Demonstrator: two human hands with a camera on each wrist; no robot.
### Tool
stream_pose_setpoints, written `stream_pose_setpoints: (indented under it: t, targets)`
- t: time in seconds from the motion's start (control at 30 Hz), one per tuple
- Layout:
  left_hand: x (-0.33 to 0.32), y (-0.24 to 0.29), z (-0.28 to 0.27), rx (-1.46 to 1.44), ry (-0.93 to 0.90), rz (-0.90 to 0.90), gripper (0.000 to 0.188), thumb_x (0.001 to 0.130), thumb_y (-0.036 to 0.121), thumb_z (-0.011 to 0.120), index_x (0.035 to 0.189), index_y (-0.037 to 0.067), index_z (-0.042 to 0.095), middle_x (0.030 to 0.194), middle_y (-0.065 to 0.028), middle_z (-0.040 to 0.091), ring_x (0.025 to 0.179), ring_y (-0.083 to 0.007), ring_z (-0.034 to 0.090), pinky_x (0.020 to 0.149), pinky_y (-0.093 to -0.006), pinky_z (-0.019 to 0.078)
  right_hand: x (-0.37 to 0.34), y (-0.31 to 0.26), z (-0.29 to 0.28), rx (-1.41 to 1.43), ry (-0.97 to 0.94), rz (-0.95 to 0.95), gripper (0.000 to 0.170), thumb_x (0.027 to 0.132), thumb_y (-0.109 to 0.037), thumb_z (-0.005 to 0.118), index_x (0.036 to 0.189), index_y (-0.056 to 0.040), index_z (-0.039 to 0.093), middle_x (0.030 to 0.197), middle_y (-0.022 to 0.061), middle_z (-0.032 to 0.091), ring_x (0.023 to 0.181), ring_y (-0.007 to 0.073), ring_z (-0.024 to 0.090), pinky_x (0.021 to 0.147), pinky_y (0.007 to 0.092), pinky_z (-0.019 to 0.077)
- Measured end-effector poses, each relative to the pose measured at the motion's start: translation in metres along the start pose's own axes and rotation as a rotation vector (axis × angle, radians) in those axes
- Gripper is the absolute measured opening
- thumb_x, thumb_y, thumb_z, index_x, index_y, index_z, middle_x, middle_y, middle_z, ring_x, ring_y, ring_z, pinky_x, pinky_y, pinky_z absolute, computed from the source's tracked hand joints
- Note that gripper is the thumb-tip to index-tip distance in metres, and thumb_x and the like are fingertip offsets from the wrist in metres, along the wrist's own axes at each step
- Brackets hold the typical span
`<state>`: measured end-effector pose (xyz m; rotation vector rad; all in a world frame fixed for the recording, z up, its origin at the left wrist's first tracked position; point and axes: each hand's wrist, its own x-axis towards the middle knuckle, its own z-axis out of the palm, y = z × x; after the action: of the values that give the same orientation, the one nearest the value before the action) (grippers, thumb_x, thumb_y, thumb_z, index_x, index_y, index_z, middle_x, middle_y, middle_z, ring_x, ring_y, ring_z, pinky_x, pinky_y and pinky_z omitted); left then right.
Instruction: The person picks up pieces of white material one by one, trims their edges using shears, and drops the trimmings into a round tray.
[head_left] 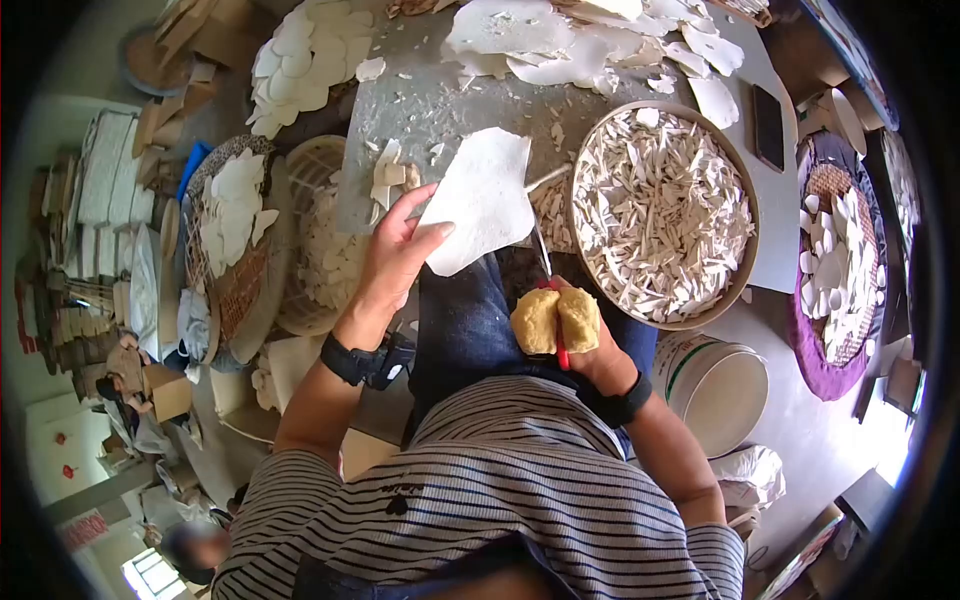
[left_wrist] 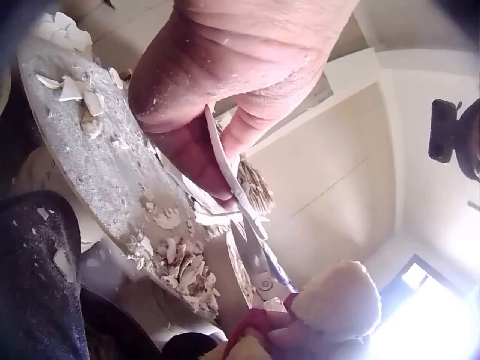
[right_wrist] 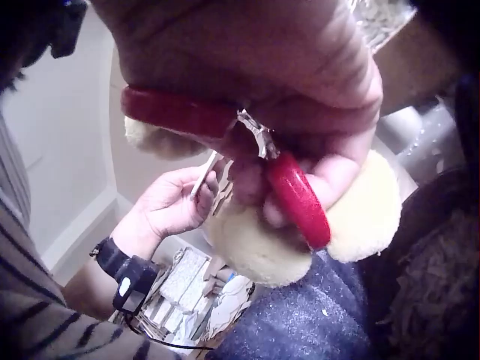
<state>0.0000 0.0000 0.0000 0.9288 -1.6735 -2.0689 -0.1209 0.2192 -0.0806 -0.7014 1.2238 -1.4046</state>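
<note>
My left hand point(head_left: 393, 258) pinches a thin, pale flat sheet point(head_left: 478, 205) between thumb and fingers, above the front of the table. Its edge shows side-on as a white strip point(left_wrist: 225, 161) in the left wrist view. In my right hand point(head_left: 604, 363) I grip scissors point(left_wrist: 259, 266) with red handles point(right_wrist: 298, 199). Thick yellow fuzzy padding point(head_left: 535, 322) surrounds the handles and partly hides the fingers. The blades point away from me, slightly parted, their tips right at the sheet's lower right edge.
A round tray point(head_left: 755, 215) heaped with pale cut strips stands right on the grey table point(head_left: 410, 110). Larger flat pieces point(head_left: 560, 45) lie at the back. A phone point(head_left: 768, 128) rests near the right edge. A white bucket point(head_left: 735, 395) and a filled basket point(head_left: 290, 180) flank my legs.
</note>
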Motion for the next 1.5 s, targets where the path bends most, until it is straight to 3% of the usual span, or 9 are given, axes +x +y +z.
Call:
stream_pose_setpoints:
  t: [0.07, 0.33, 0.5, 0.7, 0.83, 0.97, 1.27, 1.37, 1.5]
  targets:
    - [0.0, 0.001, 0.002, 0.005, 0.042, 0.01, 0.05, 0.082, 0.002, 0.056, 0.129, -0.001, 0.036, 0.1, -0.0125, 0.061, 0.089, -0.0136, 0.059, 0.079, -0.0257, 0.0463, -0.001, -0.01, 0.004, -0.156, 0.082, -0.257, 0.031, 0.075, -0.015, 0.066, 0.097, -0.0046, 0.047, 0.083, 0.0069, 0.057, 0.077, 0.0211, 0.058, 0.07, 0.0299, 0.0477]
    - [-0.002, 0.0, 0.003, 0.015, 0.003, 0.02, 0.05, 0.082, 0.0, 0.056, 0.128, -0.002, 0.037, 0.1, -0.0121, 0.061, 0.089, -0.0127, 0.059, 0.079, -0.0253, 0.0464, -0.001, -0.015, 0.0, 0.157, -0.03, 0.185, 0.054, 0.09, -0.005, 0.048, 0.137, -0.0083, 0.022, 0.122, 0.0107, 0.047, 0.11, 0.021, 0.05, 0.099, 0.0357, 0.0387]
    - [-0.001, -0.002, 0.001, 0.019, -0.008, 0.006, 0.05, 0.081, 0.001, 0.059, 0.127, -0.001, 0.04, 0.098, -0.0097, 0.062, 0.086, -0.0094, 0.058, 0.077, -0.0223, 0.0458, 0.004, 0.017, -0.003, 1.018, -0.172, -0.082, 0.039, 0.09, -0.009, 0.048, 0.126, -0.0061, 0.034, 0.116, 0.0103, 0.05, 0.105, 0.0223, 0.052, 0.094, 0.0358, 0.0418]
    - [-0.005, 0.005, -0.005, 0.115, -0.1, -0.032, 0.048, 0.081, 0.001, 0.058, 0.126, -0.001, 0.042, 0.103, -0.0082, 0.059, 0.089, -0.009, 0.056, 0.079, -0.0224, 0.0445, 0.004, 0.012, -0.021, -0.805, -0.063, -0.411, 0.034, 0.084, -0.014, 0.058, 0.116, -0.0082, 0.049, 0.11, 0.0076, 0.056, 0.103, 0.0215, 0.054, 0.091, 0.033, 0.042]
    - [-0.009, 0.01, -0.013, 0.18, -0.196, -0.074, 0.048, 0.081, 0.0, 0.056, 0.127, 0.0, 0.042, 0.11, -0.0081, 0.057, 0.095, -0.0108, 0.054, 0.083, -0.0244, 0.0436, 0.014, 0.012, -0.017, -0.131, -0.123, -0.108, 0.036, 0.085, -0.019, 0.057, 0.118, -0.0097, 0.049, 0.113, 0.0081, 0.054, 0.106, 0.0226, 0.051, 0.095, 0.0326, 0.0378]
    - [-0.012, 0.011, -0.013, 0.189, -0.186, -0.01, 0.046, 0.08, 0.002, 0.059, 0.124, 0.0, 0.044, 0.107, -0.0081, 0.057, 0.094, -0.0107, 0.054, 0.082, -0.0239, 0.0443, 0.016, 0.009, -0.013, -0.404, -0.081, -0.065, 0.032, 0.089, -0.018, 0.05, 0.119, -0.0089, 0.047, 0.117, 0.0088, 0.051, 0.112, 0.023, 0.048, 0.101, 0.0336, 0.0325]
    - [-0.01, -0.023, 0.019, -0.126, 0.328, 0.395, 0.063, 0.079, -0.003, 0.061, 0.131, 0.007, 0.027, 0.121, -0.0105, 0.043, 0.107, -0.0156, 0.047, 0.09, -0.0289, 0.0428, 0.016, 0.03, 0.001, 1.337, -0.22, 0.0, 0.027, 0.094, -0.013, 0.039, 0.121, -0.0087, 0.04, 0.115, 0.009, 0.051, 0.107, 0.0216, 0.051, 0.095, 0.0351, 0.0409]
    - [-0.008, -0.024, 0.018, -0.15, 0.313, 0.306, 0.066, 0.078, -0.002, 0.061, 0.131, 0.008, 0.023, 0.119, -0.0102, 0.042, 0.106, -0.0165, 0.047, 0.09, -0.0292, 0.0428, 0.015, 0.03, 0.003, 1.256, -0.159, 0.032, 0.031, 0.091, -0.014, 0.046, 0.12, -0.006, 0.04, 0.112, 0.0105, 0.053, 0.105, 0.0235, 0.052, 0.092, 0.0358, 0.0421]
    - [-0.004, -0.017, 0.014, -0.104, 0.258, 0.251, 0.064, 0.078, -0.002, 0.061, 0.129, 0.007, 0.024, 0.118, -0.0124, 0.043, 0.103, -0.0183, 0.05, 0.08, -0.0291, 0.0505, 0.013, 0.032, 0.005, 0.023, 0.09, -0.113, 0.035, 0.088, -0.016, 0.051, 0.119, -0.005, 0.041, 0.109, 0.0104, 0.055, 0.102, 0.0238, 0.054, 0.089, 0.0353, 0.0436]
